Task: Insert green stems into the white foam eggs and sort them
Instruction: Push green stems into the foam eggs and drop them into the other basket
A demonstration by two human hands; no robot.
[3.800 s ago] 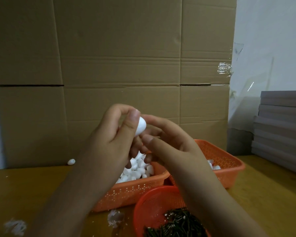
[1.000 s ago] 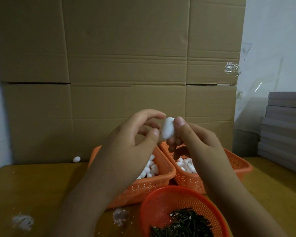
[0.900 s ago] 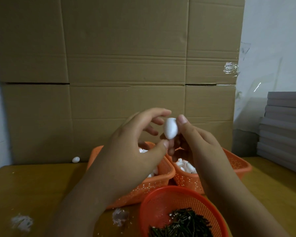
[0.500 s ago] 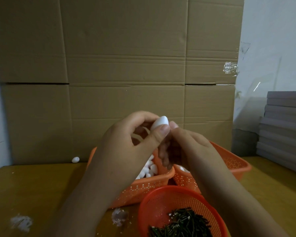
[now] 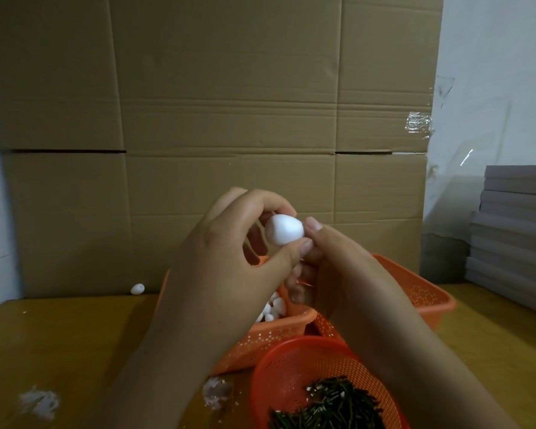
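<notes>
Both hands [image 5: 279, 261] pinching foam egg [image 5: 283, 229], stem seemingly hidden

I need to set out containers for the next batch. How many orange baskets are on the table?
3: a rectangular basket behind the left hand, holding foam eggs; another rectangular basket behind the right hand; a round basket of green stems nearest.

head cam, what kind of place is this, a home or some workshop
Probably a small craft or packing workshop, not a home. A big cardboard box walls off the table, orange baskets hold bulk foam eggs and green stems, and grey boards are stacked at the right.
</notes>
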